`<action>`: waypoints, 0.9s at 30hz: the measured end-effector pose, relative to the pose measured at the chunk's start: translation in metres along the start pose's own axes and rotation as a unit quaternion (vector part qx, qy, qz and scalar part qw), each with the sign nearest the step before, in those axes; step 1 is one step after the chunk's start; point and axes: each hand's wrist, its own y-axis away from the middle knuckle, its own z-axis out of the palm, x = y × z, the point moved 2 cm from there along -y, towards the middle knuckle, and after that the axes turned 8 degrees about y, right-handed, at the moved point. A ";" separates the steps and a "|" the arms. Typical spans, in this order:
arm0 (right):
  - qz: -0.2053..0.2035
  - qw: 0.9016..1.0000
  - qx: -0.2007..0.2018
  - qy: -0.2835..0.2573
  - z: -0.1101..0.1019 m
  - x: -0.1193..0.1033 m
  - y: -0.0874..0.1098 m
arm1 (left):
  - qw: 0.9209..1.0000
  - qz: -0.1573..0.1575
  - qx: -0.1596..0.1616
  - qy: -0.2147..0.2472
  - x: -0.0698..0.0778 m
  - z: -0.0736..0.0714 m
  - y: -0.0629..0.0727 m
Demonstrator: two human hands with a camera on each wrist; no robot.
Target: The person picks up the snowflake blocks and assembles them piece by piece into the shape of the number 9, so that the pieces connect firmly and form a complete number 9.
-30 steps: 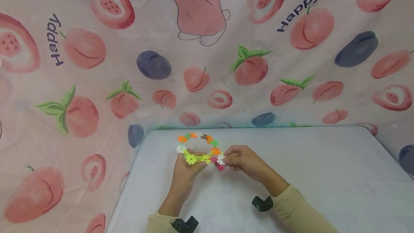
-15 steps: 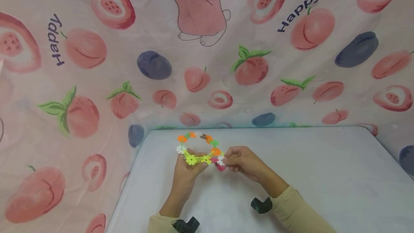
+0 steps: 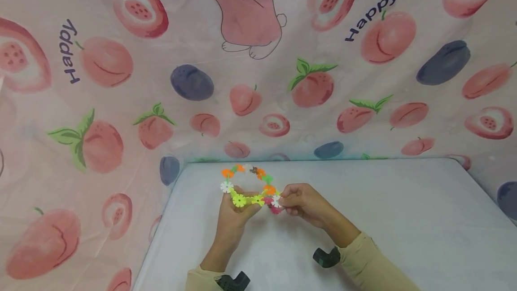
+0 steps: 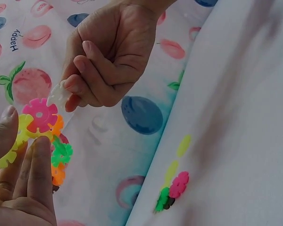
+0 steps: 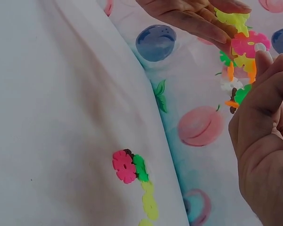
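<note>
A ring of linked plastic snowflake pieces (image 3: pixel 239 200), in yellow, orange, green, white, pink and brown, is held up above the white table. My left hand (image 3: pixel 232 214) grips its yellow pieces between thumb and fingers. At the ring's right side, my right hand (image 3: pixel 308 203) pinches a white snowflake piece (image 3: pixel 276 200) beside a pink piece (image 4: pixel 39 115). In the left wrist view the white piece is partly covered by the right fingertips, and whether it is joined to the pink one cannot be made out.
Both wrist views show a short group of pieces, with a pink snowflake piece (image 5: pixel 124 166), green, dark and yellow ones, against the white table (image 3: pixel 383 201). A fruit-printed cloth (image 3: pixel 258 71) rises behind the table. Dark wrist devices (image 3: pixel 326 257) sit at both sleeves.
Hardly anything differs. Both hands keep their hold at nearly the same place, and the ring has shifted only slightly.
</note>
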 end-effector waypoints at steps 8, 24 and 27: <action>0.002 1.000 -0.011 -0.014 0.002 0.000 0.000 | 1.000 0.004 -0.001 -0.014 0.003 0.000 0.002; -0.007 0.999 -0.028 -0.020 0.002 0.002 -0.002 | 1.000 0.013 -0.005 0.001 -0.003 0.001 0.001; -0.005 0.999 -0.032 -0.011 0.001 0.004 -0.003 | 1.000 0.011 -0.004 0.001 -0.003 0.000 0.000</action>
